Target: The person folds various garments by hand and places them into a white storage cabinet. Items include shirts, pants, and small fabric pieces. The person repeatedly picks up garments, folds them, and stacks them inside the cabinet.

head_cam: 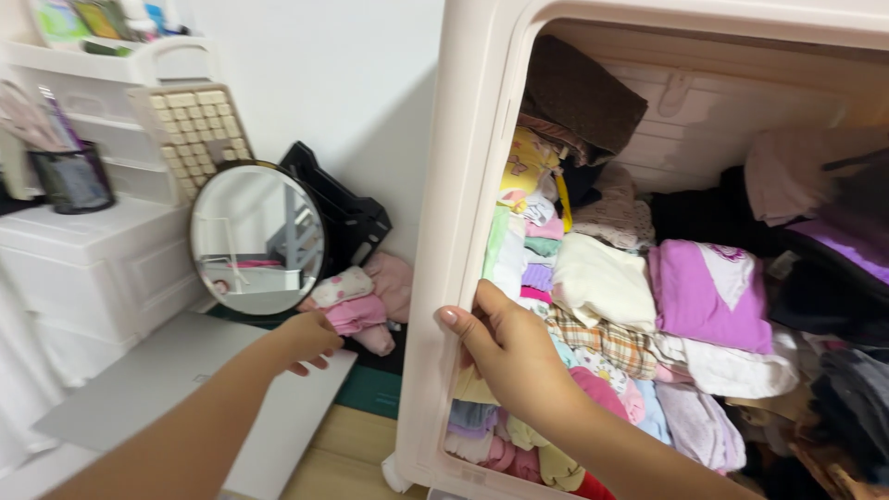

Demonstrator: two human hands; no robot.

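Gripped storage cabinet point(435, 278) frame edge, right hand point(507, 350) fingers curled; left hand point(310, 338) loosely curled near pink clothes point(356, 310) at 9 o'clock. Likely mid-stowing; next needs grasping them.

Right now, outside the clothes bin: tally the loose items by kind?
Round mirror: 1
Keyboard: 1
Black pen cup: 1
Black folded rack: 1
Pink garment pile: 1, by the left hand
Total: 5
The right hand grips the bin frame.
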